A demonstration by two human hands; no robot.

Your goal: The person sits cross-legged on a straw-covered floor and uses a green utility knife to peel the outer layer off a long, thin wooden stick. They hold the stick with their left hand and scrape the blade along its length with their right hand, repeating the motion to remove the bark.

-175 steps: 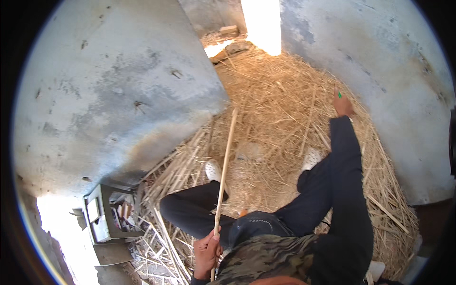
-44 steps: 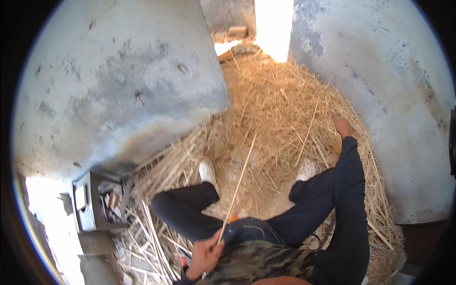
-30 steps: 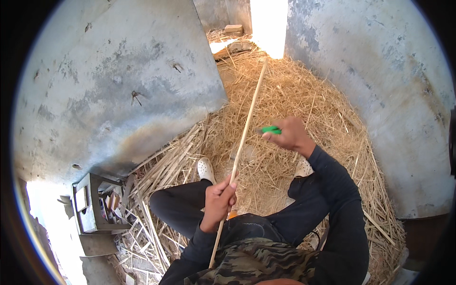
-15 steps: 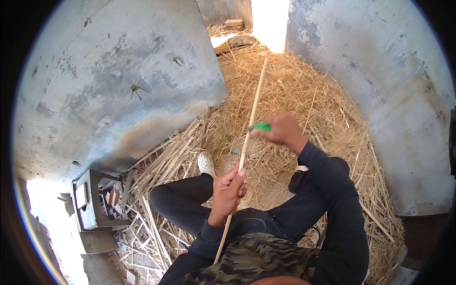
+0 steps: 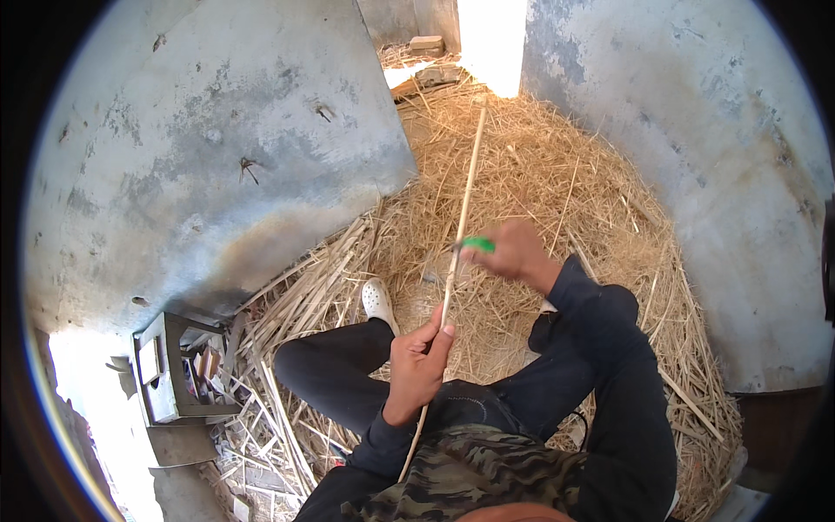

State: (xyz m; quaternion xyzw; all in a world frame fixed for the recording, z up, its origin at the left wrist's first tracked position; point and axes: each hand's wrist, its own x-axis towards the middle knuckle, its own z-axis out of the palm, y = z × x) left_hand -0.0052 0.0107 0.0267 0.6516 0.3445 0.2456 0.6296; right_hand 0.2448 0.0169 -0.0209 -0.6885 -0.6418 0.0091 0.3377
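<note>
Head view: one grey, open-fronted box (image 5: 171,402) is holding clutter (image 5: 206,364) — left hand (image 5: 417,365) is pinching one pale wooden stick (image 5: 470,188) over yellow straw (image 5: 531,165), right hand (image 5: 520,251) is gripping one green-handled tool (image 5: 480,244) at it.

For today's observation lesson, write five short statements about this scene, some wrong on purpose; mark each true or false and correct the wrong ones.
1. The left hand grips a long pale stick. True.
2. Both hands are wrapped around the stick. False: the right hand holds a green tool.
3. A white shoe with holes is visible. True.
4. The picture's lower left shows only bare wall. False: an open-fronted box stands there.
5. Loose straw covers much of the floor. True.
</note>
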